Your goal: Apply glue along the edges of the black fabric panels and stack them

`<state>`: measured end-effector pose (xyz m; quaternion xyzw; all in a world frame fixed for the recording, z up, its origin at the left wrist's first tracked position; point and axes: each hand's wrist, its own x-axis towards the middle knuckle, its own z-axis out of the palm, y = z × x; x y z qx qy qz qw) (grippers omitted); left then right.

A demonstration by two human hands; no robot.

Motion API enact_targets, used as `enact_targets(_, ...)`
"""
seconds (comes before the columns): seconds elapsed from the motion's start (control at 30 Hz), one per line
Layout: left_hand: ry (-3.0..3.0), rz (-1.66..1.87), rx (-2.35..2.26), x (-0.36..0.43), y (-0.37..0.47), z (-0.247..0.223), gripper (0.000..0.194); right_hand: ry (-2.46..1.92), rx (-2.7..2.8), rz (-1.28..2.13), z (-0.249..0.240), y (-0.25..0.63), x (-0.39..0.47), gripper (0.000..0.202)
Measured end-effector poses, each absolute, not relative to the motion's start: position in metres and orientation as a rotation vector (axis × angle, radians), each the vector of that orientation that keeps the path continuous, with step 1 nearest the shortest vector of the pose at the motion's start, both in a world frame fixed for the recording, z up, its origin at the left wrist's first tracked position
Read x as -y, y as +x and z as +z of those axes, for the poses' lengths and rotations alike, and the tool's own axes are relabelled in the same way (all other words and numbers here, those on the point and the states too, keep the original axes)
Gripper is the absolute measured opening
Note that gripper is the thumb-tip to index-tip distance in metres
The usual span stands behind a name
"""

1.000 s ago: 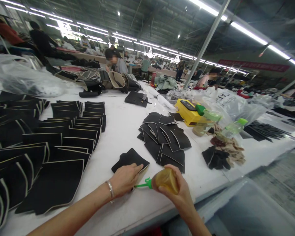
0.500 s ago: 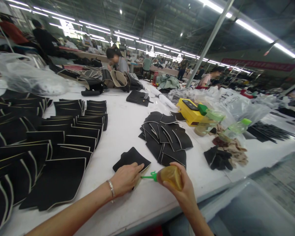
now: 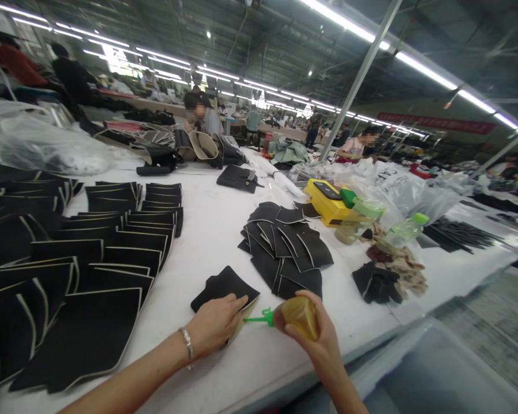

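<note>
Firmly pin the black piece (image 3: 224,287) under the flat left hand (image 3: 213,325); the right hand (image 3: 315,339), wrapped around the glue bottle (image 3: 300,316), guides its green nozzle (image 3: 259,318) along the piece's near edge.

A small black fabric piece (image 3: 223,286) lies flat on the white table, near its front edge, with a pale edge showing along its right side. The left hand (image 3: 216,323) rests on its near end, fingers spread over the cloth. Just right of it, the right hand (image 3: 315,336) holds a squeeze bottle (image 3: 297,315) of amber liquid on its side, its green nozzle (image 3: 258,318) pointing left at the pale edge.
</note>
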<state>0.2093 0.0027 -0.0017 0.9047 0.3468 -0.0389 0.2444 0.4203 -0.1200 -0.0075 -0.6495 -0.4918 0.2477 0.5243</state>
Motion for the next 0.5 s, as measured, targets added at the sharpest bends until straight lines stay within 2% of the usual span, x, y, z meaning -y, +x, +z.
enact_targets(0.2, 2.46, -0.069, -0.942, -0.001, 0.208, 0.0, 0.05, -1.563, 1.1, 0.548, -0.005, 0.417, 0.121, 0.055)
enact_targets(0.33, 2.445, -0.045, -0.96, -0.002, 0.208, -0.002, 0.051, -1.439, 0.928, 0.766, -0.008, 0.408, 0.123, 0.06)
enact_targets(0.5, 2.363, 0.06, -0.985, -0.003, 0.205, -0.001, 0.047, -1.103, 0.297, 1.087, -0.016, 0.431, 0.126, 0.055)
